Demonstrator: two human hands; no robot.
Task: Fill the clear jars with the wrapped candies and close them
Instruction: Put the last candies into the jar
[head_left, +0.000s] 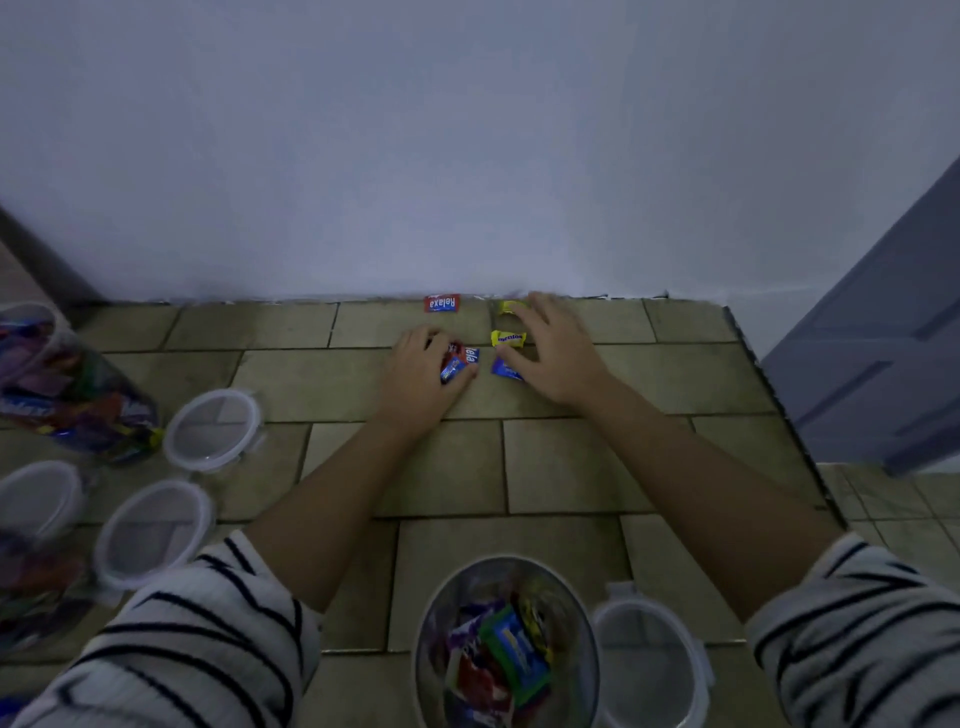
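Currently, the open jar (432, 618) stands at the near edge of the tiled bench (571, 467), partly filled with wrapped candies (511, 654); its lid (649, 670) lies just beside it on the right. Loose candies lie at the far side of the bench, by the wall (467, 156): a red candy (442, 303) against the wall, a yellow candy (505, 306) to its right, a mentos (508, 339) nearer, and a blue candy (505, 369) nearest. The left hand (421, 374) rests on the bench with its fingers curled round a small bunch of red-and-blue candies (461, 361). The right hand (556, 353) is spread flat and holds nothing; its fingertips reach the yellow candy and its thumb lies at the blue candy. At far left, a full jar (67, 384) lies on its side, with two loose lids (213, 428) flat on the bench near it. Both arms wear striped sleeves (208, 649).
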